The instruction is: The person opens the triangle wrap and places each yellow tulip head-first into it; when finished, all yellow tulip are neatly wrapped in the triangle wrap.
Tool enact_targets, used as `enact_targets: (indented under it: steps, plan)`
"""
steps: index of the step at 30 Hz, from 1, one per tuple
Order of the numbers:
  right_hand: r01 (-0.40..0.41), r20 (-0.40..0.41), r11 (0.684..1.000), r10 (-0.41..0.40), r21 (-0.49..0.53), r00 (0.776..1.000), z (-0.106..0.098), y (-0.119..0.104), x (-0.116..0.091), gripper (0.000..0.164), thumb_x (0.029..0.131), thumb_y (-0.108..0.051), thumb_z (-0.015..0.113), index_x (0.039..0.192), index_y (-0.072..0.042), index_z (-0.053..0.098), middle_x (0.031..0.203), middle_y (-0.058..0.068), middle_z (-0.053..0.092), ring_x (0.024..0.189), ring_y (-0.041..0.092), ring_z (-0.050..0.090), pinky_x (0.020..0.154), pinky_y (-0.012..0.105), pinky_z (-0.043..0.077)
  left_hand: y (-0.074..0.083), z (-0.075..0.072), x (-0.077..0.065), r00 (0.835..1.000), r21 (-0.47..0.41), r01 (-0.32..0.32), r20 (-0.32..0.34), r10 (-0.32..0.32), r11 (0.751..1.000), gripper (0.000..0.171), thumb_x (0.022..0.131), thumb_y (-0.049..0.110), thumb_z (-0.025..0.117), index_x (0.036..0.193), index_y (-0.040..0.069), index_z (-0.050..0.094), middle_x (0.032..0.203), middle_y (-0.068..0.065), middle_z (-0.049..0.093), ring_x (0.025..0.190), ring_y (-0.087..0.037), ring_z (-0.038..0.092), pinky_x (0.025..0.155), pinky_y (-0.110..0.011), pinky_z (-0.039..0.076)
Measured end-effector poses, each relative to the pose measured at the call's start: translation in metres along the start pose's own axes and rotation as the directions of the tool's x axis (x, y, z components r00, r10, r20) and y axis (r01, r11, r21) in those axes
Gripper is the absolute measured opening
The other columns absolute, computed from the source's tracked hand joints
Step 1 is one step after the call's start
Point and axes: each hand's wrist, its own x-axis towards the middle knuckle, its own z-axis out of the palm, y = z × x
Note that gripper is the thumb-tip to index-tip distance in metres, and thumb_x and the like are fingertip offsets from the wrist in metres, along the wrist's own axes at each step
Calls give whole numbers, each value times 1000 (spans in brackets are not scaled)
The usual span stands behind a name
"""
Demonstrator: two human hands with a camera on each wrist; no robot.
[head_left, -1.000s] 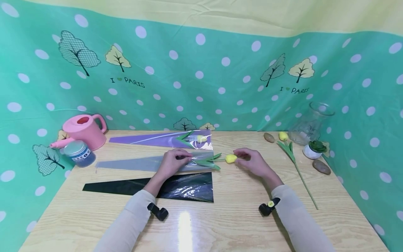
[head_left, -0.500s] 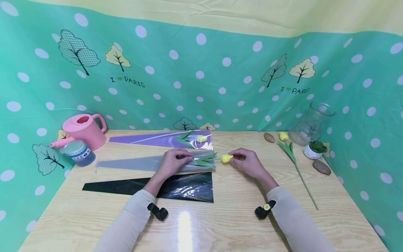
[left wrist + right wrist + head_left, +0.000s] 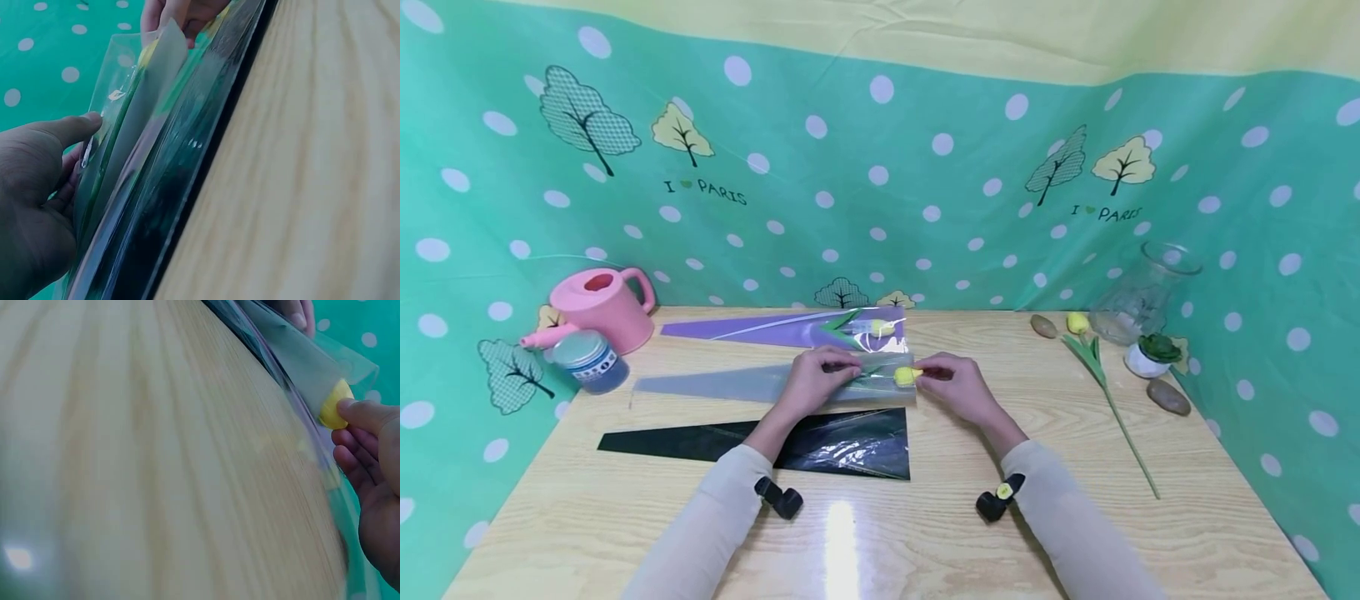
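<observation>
A yellow artificial tulip [image 3: 906, 377] lies with its stem and leaves inside a grey flower sleeve [image 3: 715, 385], its bloom at the sleeve's wide open end. My right hand [image 3: 957, 387] pinches the bloom [image 3: 335, 407] between thumb and fingers. With thumb and fingertips my left hand [image 3: 814, 383] pinches the sleeve's clear upper film, holding it raised off the grey backing, as the left wrist view also shows around the green stem [image 3: 112, 140]. A purple sleeve [image 3: 752, 332] with another tulip in it lies behind. In front lies a black sleeve [image 3: 850, 446].
At the left stand a pink watering can [image 3: 606, 308] and a blue jar [image 3: 592, 363]. On the right are a loose yellow tulip [image 3: 1112, 408], a glass vase [image 3: 1138, 300], a small potted succulent [image 3: 1150, 358] and two brown stones [image 3: 1168, 397].
My right hand has moved left, sliding the tulip deeper into the grey sleeve. Its leaves, earlier sticking out, are now inside and the bloom is at the opening. My left hand has stayed put.
</observation>
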Motion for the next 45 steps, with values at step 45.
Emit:
enact_targets:
  steps: [45]
  plan:
    - [152,154,982,-134,-112,979,24,-23,-68,19,90,-18,82,108,-13,81,103,-6,70,94,9,65,79,23,55,-8,-2,3,1000,23,-11,4,11,1000,17,90,18,81,106,15,82,114,-7,77,115,-28,68,103,-48,53]
